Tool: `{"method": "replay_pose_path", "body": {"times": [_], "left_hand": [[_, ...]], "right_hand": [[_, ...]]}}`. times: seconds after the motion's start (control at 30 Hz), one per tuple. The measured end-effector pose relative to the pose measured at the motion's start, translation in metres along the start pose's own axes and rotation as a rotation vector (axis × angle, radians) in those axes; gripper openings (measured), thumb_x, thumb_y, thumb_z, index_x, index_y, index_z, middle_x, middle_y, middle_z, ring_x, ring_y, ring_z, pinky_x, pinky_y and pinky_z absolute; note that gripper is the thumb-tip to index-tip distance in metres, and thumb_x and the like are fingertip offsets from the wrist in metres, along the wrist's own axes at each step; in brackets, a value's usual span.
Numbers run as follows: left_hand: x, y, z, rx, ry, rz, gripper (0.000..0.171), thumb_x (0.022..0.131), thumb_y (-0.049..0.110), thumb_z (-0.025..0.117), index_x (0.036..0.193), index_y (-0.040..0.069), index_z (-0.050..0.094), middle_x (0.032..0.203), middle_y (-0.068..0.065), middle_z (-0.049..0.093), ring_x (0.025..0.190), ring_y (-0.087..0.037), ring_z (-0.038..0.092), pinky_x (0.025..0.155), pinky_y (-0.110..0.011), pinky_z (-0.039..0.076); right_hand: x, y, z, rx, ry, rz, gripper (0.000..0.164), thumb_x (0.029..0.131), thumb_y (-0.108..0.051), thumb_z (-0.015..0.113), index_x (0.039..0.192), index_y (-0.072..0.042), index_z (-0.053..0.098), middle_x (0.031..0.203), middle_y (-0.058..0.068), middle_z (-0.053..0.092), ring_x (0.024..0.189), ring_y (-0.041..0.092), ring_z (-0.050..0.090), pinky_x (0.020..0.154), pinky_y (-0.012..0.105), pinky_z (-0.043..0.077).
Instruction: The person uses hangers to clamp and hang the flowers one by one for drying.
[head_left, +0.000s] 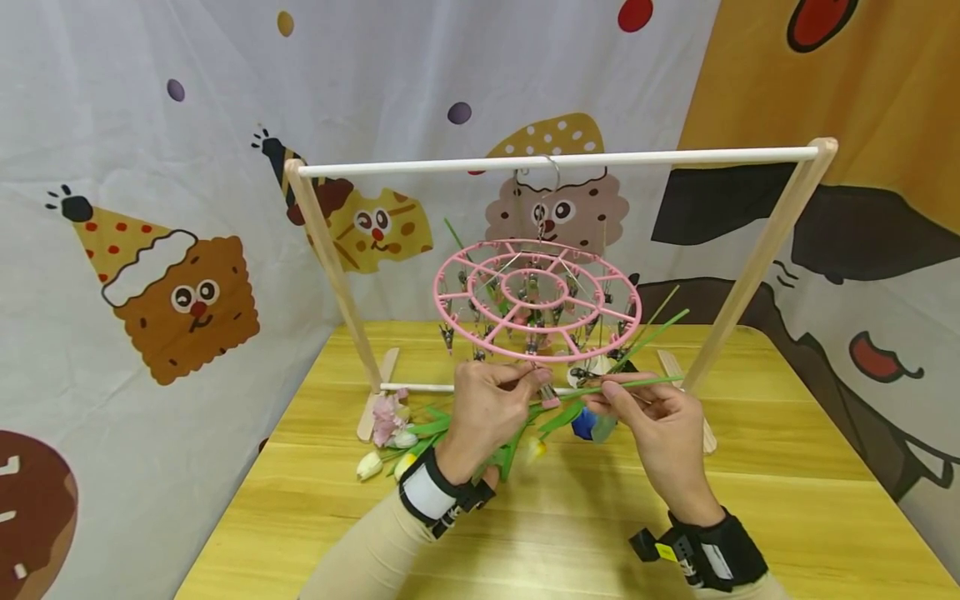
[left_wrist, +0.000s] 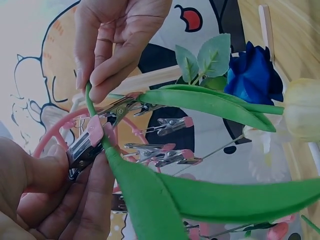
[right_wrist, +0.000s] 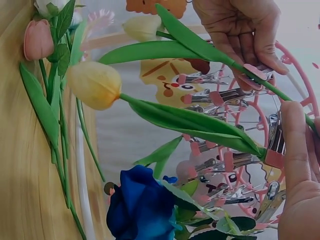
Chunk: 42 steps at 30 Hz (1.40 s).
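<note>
A pink round clip hanger (head_left: 639,310) hangs from a white rod, ringed with metal clips. With thumb and fingers, my left hand (head_left: 487,404) pinches one pink-tipped clip (left_wrist: 95,132) at its near edge. My right hand (head_left: 656,421) pinches the green stem (left_wrist: 90,100) of a tulip, which passes between that clip's pink tips. This tulip's pale cream head (right_wrist: 142,27) and green leaves (right_wrist: 165,50) extend away on the left hand's side. Just beside my right fingers, a yellow tulip (right_wrist: 95,85) hangs head down from another clip. Close by is a blue rose (right_wrist: 135,210).
The hanging rod (head_left: 450,164) is carried by wooden side posts (head_left: 330,267) with flat feet. More flowers lie on the wooden table (head_left: 300,517): white tulips (head_left: 369,465), pink blossoms (head_left: 386,421), and a pink tulip (right_wrist: 39,40). A cartoon-printed cloth (head_left: 150,125) hangs behind.
</note>
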<state>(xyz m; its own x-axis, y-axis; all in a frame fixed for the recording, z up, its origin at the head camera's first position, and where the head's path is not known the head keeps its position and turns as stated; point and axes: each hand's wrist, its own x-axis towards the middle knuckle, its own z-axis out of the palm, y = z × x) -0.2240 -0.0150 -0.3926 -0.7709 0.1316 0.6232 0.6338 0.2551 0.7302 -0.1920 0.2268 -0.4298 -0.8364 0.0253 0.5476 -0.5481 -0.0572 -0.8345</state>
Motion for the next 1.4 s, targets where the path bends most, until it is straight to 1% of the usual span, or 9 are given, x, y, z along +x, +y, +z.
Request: {"method": "replay_pose_path", "body": {"times": [0.17, 0.3, 0.4, 0.53, 0.63, 0.8, 1.03, 1.23, 1.4], "left_hand": [[0.0, 0.0, 0.0, -0.027, 0.002, -0.011, 0.009, 0.104, 0.012, 0.091, 0.102, 0.004, 0.094, 0.091, -0.015, 0.089, 0.059, -0.027, 0.083, 0.045, -0.017, 0.051], [-0.001, 0.0, 0.0, -0.034, -0.013, -0.021, 0.011, 0.105, 0.012, 0.089, 0.108, 0.002, 0.093, 0.096, -0.015, 0.09, 0.055, -0.022, 0.079, 0.041, -0.017, 0.043], [-0.003, 0.001, 0.0, -0.032, -0.037, -0.034, 0.015, 0.106, 0.014, 0.088, 0.114, 0.002, 0.092, 0.101, -0.015, 0.091, 0.065, -0.019, 0.084, 0.05, -0.016, 0.054], [-0.005, 0.004, 0.0, 0.013, -0.08, -0.041, 0.019, 0.107, 0.021, 0.089, 0.119, 0.007, 0.093, 0.103, -0.011, 0.092, 0.082, -0.02, 0.089, 0.073, -0.02, 0.068], [-0.005, 0.005, 0.0, 0.044, -0.105, -0.05, 0.021, 0.106, 0.024, 0.089, 0.123, 0.011, 0.092, 0.103, -0.008, 0.092, 0.086, -0.021, 0.089, 0.077, -0.021, 0.069], [-0.006, 0.007, 0.001, 0.061, -0.13, -0.061, 0.024, 0.107, 0.024, 0.088, 0.128, 0.012, 0.09, 0.103, -0.007, 0.092, 0.088, -0.02, 0.089, 0.076, -0.022, 0.069], [-0.012, 0.009, -0.002, 0.049, -0.168, -0.092, 0.035, 0.11, 0.027, 0.084, 0.14, 0.009, 0.085, 0.115, -0.009, 0.091, 0.097, -0.019, 0.09, 0.086, -0.021, 0.07], [-0.021, 0.012, -0.01, 0.037, -0.212, -0.068, 0.04, 0.113, 0.026, 0.081, 0.149, 0.01, 0.079, 0.125, -0.01, 0.09, 0.109, -0.019, 0.089, 0.094, -0.019, 0.069], [-0.027, 0.013, -0.017, 0.026, -0.243, -0.014, 0.037, 0.115, 0.023, 0.078, 0.148, 0.007, 0.079, 0.133, -0.011, 0.088, 0.111, -0.019, 0.089, 0.096, -0.022, 0.069]], "right_hand": [[0.0, 0.0, 0.001, 0.005, 0.005, 0.009, 0.021, 0.114, 0.008, 0.068, 0.129, 0.022, 0.073, 0.116, 0.002, 0.091, 0.097, 0.016, 0.09, 0.091, 0.038, 0.072], [0.001, -0.002, 0.002, -0.003, 0.017, 0.028, 0.022, 0.114, 0.007, 0.068, 0.13, 0.021, 0.073, 0.115, 0.001, 0.091, 0.096, 0.016, 0.09, 0.091, 0.038, 0.072], [0.0, -0.002, 0.002, 0.0, 0.023, 0.03, 0.022, 0.114, 0.007, 0.068, 0.131, 0.021, 0.072, 0.115, 0.002, 0.091, 0.097, 0.016, 0.09, 0.091, 0.038, 0.072], [0.0, 0.0, 0.001, -0.008, 0.024, 0.025, 0.022, 0.114, 0.006, 0.069, 0.132, 0.018, 0.074, 0.116, 0.002, 0.091, 0.097, 0.016, 0.09, 0.09, 0.036, 0.072], [-0.001, 0.0, 0.001, -0.031, 0.022, 0.025, 0.023, 0.114, 0.004, 0.07, 0.133, 0.016, 0.075, 0.117, 0.001, 0.091, 0.097, 0.015, 0.09, 0.09, 0.036, 0.072], [0.0, 0.001, 0.002, -0.037, 0.017, 0.004, 0.023, 0.114, 0.006, 0.069, 0.133, 0.017, 0.075, 0.117, 0.003, 0.091, 0.097, 0.015, 0.09, 0.09, 0.035, 0.072], [0.0, 0.003, 0.0, -0.031, 0.02, -0.003, 0.021, 0.114, 0.007, 0.068, 0.13, 0.018, 0.074, 0.116, 0.007, 0.09, 0.096, 0.015, 0.09, 0.089, 0.034, 0.073], [0.001, 0.003, -0.003, -0.035, 0.013, -0.009, 0.022, 0.115, 0.006, 0.067, 0.131, 0.02, 0.071, 0.114, 0.007, 0.091, 0.095, 0.015, 0.089, 0.09, 0.033, 0.073], [0.001, 0.005, -0.006, -0.052, 0.024, 0.008, 0.022, 0.116, 0.003, 0.067, 0.131, 0.019, 0.071, 0.113, 0.0, 0.091, 0.094, 0.013, 0.089, 0.09, 0.033, 0.072]]}}
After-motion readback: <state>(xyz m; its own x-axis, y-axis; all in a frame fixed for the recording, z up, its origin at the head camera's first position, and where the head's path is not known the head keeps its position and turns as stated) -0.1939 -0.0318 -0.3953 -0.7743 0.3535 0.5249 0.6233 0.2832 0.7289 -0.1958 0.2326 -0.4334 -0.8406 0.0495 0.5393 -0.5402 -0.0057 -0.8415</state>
